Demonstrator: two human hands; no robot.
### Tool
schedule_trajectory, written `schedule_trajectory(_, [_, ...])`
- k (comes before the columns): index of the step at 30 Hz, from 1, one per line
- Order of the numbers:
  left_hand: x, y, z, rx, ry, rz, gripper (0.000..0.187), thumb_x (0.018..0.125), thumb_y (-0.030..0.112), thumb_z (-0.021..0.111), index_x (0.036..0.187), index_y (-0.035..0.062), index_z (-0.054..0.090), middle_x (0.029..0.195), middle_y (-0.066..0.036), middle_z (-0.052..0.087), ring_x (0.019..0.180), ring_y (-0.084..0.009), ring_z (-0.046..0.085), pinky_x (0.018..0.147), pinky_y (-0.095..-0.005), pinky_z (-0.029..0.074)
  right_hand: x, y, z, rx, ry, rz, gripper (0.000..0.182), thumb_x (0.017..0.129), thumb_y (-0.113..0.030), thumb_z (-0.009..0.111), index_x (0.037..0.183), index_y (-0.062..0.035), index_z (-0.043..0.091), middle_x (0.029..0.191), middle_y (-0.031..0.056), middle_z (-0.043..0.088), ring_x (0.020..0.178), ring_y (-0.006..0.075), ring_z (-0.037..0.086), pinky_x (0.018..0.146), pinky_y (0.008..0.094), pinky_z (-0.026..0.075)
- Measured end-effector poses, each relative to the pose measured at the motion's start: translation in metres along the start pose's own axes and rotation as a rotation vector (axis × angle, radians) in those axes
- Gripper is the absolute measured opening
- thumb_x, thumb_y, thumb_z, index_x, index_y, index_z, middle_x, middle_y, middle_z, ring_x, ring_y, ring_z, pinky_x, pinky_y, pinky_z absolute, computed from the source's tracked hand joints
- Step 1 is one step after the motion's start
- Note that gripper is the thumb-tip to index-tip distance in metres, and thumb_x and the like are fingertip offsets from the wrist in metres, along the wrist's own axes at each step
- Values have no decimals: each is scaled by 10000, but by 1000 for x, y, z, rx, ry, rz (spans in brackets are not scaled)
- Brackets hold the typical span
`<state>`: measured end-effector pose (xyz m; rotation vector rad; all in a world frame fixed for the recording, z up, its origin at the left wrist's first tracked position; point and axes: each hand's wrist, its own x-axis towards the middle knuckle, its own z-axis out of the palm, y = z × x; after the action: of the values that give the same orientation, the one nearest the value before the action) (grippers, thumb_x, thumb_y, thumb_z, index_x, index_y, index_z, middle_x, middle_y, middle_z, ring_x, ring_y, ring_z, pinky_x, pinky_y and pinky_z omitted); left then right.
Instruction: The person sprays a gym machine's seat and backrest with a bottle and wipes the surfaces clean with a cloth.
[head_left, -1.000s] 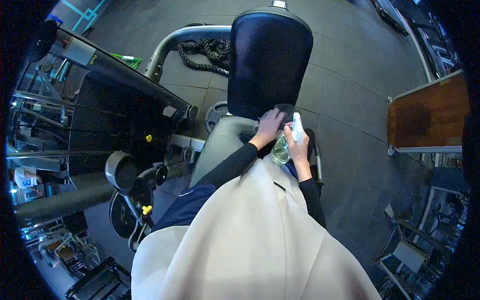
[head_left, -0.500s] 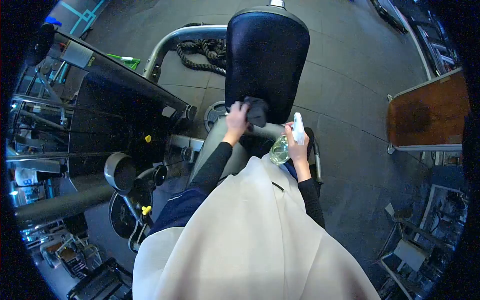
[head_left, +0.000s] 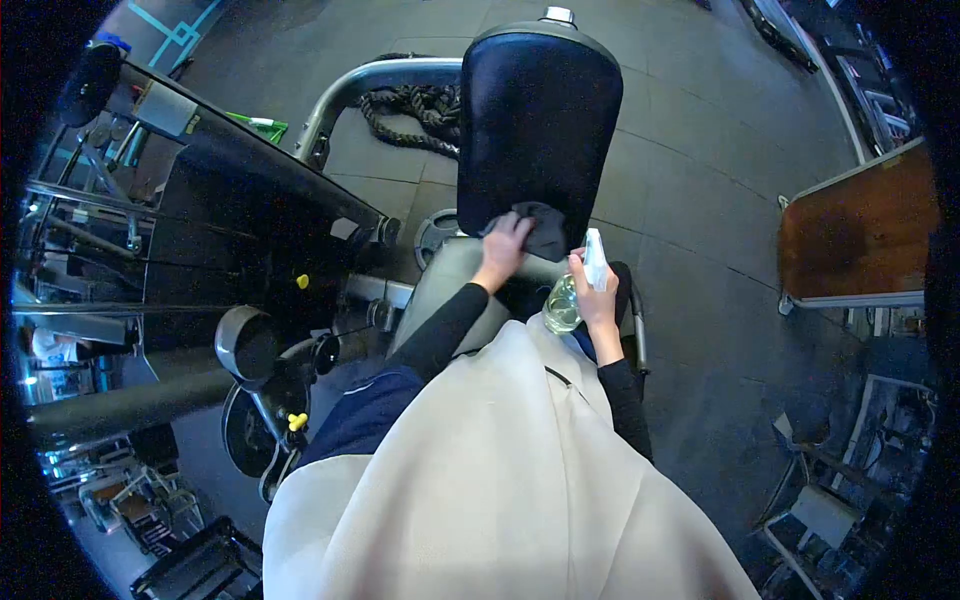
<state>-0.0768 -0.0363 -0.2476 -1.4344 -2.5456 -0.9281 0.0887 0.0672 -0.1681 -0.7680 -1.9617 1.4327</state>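
I look down over my beige apron at a gym machine. My left hand (head_left: 503, 249) presses a dark cloth (head_left: 541, 230) against the lower edge of the black padded backrest (head_left: 540, 115). My right hand (head_left: 594, 290) grips a clear spray bottle (head_left: 567, 300) with a white nozzle, held upright just right of the cloth. The grey seat pad (head_left: 450, 280) lies below both hands.
The black weight stack and its frame (head_left: 240, 230) stand at left, with a yellow pin (head_left: 301, 281). A coiled battle rope (head_left: 410, 105) lies on the floor behind the curved steel tube. A brown padded bench (head_left: 855, 235) is at right. Dark rubber floor lies between.
My left hand swept the cloth from the right to the left along the backrest's bottom, then back toward the middle. The bottle hand stayed almost still.
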Motion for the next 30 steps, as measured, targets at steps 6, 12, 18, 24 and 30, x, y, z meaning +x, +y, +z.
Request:
schedule_trajectory(6, [17,48,62,48,-156,342,390,811,256,573,1194,187,567,1165,-67,526,1080,-280,511,712,-419,513,-1,5,2,27,36,-55,198,879,-191,659,949,-7,641,723,83,656,663,160,646,641,292,504])
schedule_trajectory(12, [18,53,68,151,-156,501,327,807,262,554,1122,195,612,1188,-33,521,1099,-269,474,745,-429,489,-5,3,-4,97,25,10,203,883,-187,654,967,-4,636,740,88,669,681,149,657,664,291,515])
schedule_trajectory(18, [2,19,45,305,-103,577,280,795,261,562,1060,219,641,1118,-30,524,1068,-266,495,748,-415,486,-5,8,-4,55,17,15,188,886,-184,647,961,-12,635,725,85,665,679,143,655,660,288,512])
schedule_trajectory(24, [-31,-58,0,432,-232,436,324,802,244,557,1100,292,674,1186,-41,552,1101,-271,515,796,-400,478,-4,2,-4,45,10,34,178,885,-182,651,948,-17,638,718,73,659,675,135,646,649,282,503])
schedule_trajectory(30, [-47,-97,-36,485,-136,258,244,749,224,618,978,275,687,1074,-20,567,979,-235,539,732,-367,442,-2,2,-3,43,-12,10,172,886,-182,658,947,-23,640,715,56,651,664,118,628,633,269,492])
